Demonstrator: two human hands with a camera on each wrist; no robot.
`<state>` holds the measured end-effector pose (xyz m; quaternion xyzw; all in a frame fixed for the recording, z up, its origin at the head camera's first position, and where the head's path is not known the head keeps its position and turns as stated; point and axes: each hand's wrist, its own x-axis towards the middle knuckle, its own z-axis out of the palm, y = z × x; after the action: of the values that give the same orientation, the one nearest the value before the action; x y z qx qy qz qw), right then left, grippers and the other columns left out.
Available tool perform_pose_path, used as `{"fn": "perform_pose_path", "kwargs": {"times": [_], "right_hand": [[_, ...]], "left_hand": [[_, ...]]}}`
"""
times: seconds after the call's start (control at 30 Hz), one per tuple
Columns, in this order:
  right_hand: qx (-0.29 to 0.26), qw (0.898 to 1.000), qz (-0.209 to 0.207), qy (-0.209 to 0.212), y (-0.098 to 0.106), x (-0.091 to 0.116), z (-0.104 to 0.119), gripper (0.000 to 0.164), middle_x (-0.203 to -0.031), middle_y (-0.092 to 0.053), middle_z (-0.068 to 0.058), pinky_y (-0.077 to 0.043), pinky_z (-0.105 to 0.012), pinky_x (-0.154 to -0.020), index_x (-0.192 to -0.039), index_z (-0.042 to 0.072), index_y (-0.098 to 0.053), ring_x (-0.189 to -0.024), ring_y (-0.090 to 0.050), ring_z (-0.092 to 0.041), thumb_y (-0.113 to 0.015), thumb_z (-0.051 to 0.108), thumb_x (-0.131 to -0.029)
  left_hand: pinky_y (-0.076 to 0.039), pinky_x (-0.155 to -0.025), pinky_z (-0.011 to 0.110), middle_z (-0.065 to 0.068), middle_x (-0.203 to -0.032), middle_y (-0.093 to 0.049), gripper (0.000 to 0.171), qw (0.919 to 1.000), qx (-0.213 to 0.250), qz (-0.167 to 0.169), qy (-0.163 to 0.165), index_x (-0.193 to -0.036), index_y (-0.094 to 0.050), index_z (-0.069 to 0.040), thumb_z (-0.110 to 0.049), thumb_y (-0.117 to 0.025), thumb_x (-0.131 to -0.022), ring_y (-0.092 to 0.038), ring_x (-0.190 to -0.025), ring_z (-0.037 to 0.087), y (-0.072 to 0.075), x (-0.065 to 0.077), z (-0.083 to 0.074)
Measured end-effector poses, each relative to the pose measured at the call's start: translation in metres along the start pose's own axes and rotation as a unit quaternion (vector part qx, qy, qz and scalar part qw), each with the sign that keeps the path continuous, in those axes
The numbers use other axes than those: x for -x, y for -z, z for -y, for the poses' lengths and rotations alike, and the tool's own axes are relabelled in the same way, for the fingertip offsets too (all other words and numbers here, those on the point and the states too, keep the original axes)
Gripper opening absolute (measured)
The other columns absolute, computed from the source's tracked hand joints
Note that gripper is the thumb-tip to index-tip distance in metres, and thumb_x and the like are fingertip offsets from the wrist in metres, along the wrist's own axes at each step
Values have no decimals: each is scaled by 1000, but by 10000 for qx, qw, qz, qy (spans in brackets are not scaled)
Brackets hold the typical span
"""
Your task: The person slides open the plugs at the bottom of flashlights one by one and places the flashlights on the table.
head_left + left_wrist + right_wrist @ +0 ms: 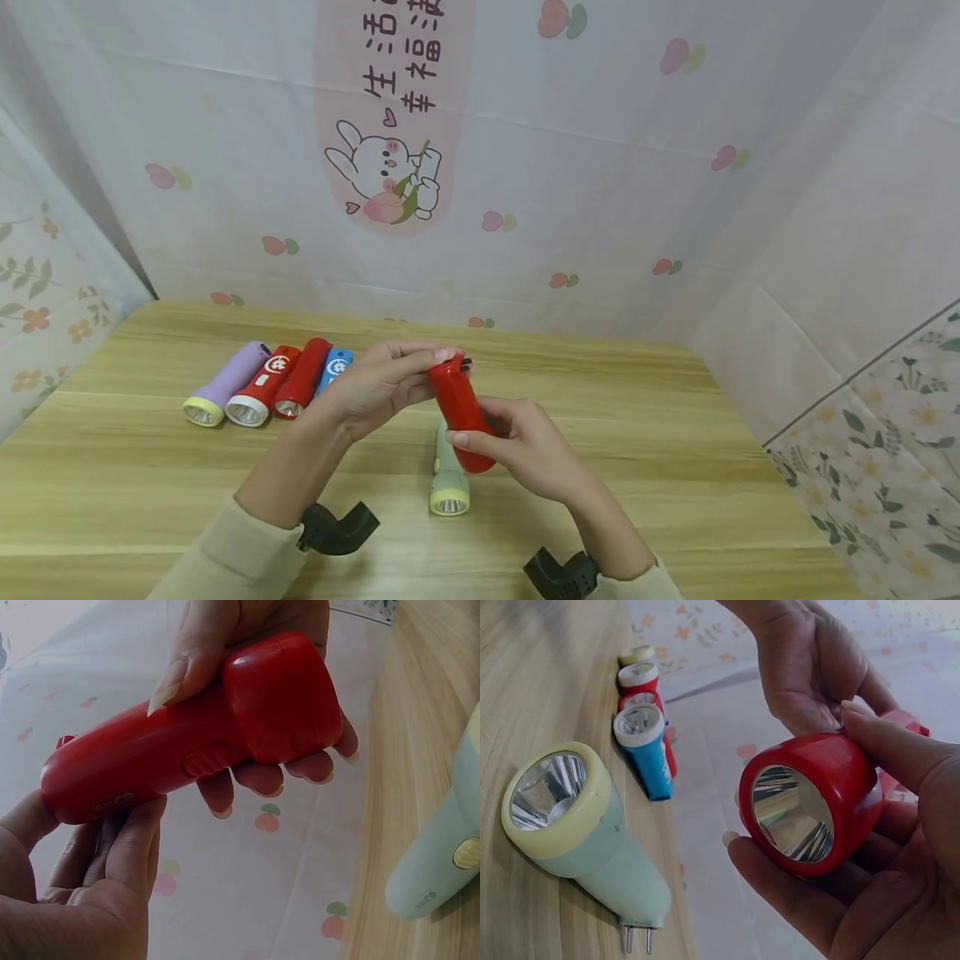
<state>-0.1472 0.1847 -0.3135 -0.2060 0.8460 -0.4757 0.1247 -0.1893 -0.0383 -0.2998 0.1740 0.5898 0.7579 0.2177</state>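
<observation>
Both hands hold a red flashlight [459, 404] above the table. My left hand [378, 383] pinches its tail end between thumb and fingers, where a small dark part [467, 364] sticks out. Around the head end, the right hand [528, 442] grips with thumb on one side and fingers on the other. The left wrist view shows a ridged red switch [207, 760] on the body; in the right wrist view the lens [793, 814] faces the camera. Beneath the hands lies a pale green flashlight [450, 482] with a yellow rim, two metal prongs [639, 940] protruding from its tail.
At the left of the wooden table [637, 500] lie a purple flashlight [234, 373], a red one with a white rim [262, 387], a plain red one [303, 379] and a blue one [334, 367], side by side. A printed curtain [600, 167] hangs behind.
</observation>
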Motion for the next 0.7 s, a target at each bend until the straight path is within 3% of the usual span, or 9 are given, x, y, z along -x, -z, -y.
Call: {"fn": "perform_pose_path", "kwargs": {"times": [0.7], "right_hand": [[-28, 10000, 41, -12, 0, -1, 0, 31, -105, -76, -9, -60, -31, -78, -120, 8, -70, -86, -72, -17, -69, 27, -96]], "left_hand": [[-56, -102, 34, 2, -119, -74, 39, 10000, -21, -56, 14, -135, -59, 7, -16, -56, -104, -68, -115, 22, 1, 1, -1]]}}
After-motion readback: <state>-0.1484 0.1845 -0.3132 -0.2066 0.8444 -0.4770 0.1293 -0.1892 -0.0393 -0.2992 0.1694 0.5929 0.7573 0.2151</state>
